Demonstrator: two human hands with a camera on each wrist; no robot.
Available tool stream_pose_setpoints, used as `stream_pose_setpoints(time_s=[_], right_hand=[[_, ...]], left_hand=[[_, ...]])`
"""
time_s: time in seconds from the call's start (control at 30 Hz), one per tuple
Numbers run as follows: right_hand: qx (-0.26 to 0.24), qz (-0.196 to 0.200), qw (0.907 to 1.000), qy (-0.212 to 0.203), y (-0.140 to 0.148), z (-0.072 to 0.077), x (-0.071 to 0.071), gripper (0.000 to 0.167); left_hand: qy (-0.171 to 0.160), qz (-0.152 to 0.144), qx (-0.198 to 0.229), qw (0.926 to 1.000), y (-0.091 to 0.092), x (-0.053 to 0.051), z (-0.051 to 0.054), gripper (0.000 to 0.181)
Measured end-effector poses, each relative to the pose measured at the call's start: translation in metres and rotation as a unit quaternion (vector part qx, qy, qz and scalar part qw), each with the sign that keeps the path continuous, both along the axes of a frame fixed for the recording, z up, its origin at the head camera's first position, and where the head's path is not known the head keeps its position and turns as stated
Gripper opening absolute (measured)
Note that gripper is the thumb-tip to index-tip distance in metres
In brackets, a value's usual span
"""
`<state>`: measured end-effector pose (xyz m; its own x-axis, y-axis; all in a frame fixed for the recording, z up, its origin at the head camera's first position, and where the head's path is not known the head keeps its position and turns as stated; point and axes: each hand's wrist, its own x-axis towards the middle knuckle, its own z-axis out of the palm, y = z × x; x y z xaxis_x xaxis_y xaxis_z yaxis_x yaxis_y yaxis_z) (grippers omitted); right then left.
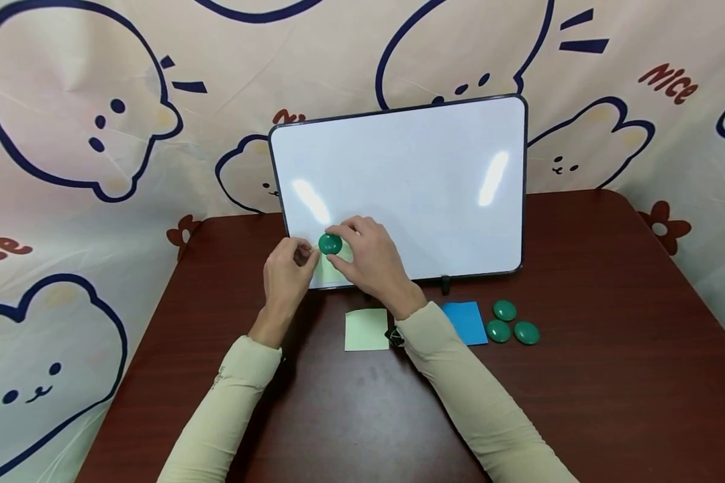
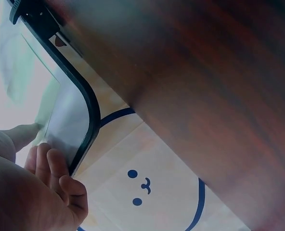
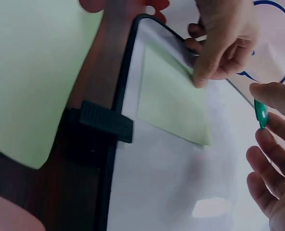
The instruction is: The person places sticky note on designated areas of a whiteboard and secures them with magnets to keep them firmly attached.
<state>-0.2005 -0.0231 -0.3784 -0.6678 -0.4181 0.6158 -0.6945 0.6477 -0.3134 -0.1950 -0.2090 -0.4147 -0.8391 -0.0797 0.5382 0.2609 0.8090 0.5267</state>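
Observation:
A pale green paper note [image 1: 329,273] lies against the lower left corner of a framed whiteboard [image 1: 411,188]. My left hand [image 1: 286,276] holds the note at its upper left edge, the thumb lying on the paper in the right wrist view. Between thumb and fingertips, my right hand [image 1: 373,260] pinches a round green magnet [image 1: 330,243] over the note's top. Seen from the right wrist, the magnet [image 3: 262,114] is edge-on and apart from the note [image 3: 174,98]. From the left wrist, the left hand [image 2: 36,180] shows curled fingers beside the board's frame.
On the brown table [image 1: 362,416], another pale green note [image 1: 366,330] and a blue note [image 1: 466,323] lie before the board, the blue one partly behind the right sleeve. Several green magnets [image 1: 499,331] sit to their right. A black clip foot [image 1: 445,285] supports the board.

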Motion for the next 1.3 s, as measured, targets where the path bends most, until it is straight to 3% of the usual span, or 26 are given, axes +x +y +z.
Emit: stream_pose_setpoints(time_s=[0.57,0.97,1.3], right_hand=[[0.069,0.008,0.9975,0.009,-0.005,-0.009,-0.017,0.034],[0.102,0.001,0.9947,-0.014,-0.009,-0.012,-0.021,0.032],[0.118,-0.01,0.993,0.01,-0.01,-0.016,-0.023,0.03]], left_hand=[[0.001,0.0,0.0,1.0,0.0,0.001,-0.001,0.017],[0.0,0.0,0.0,1.0,-0.001,0.0,-0.001,0.018],[-0.005,0.002,0.002,1.0,-0.001,0.0,-0.001,0.017]])
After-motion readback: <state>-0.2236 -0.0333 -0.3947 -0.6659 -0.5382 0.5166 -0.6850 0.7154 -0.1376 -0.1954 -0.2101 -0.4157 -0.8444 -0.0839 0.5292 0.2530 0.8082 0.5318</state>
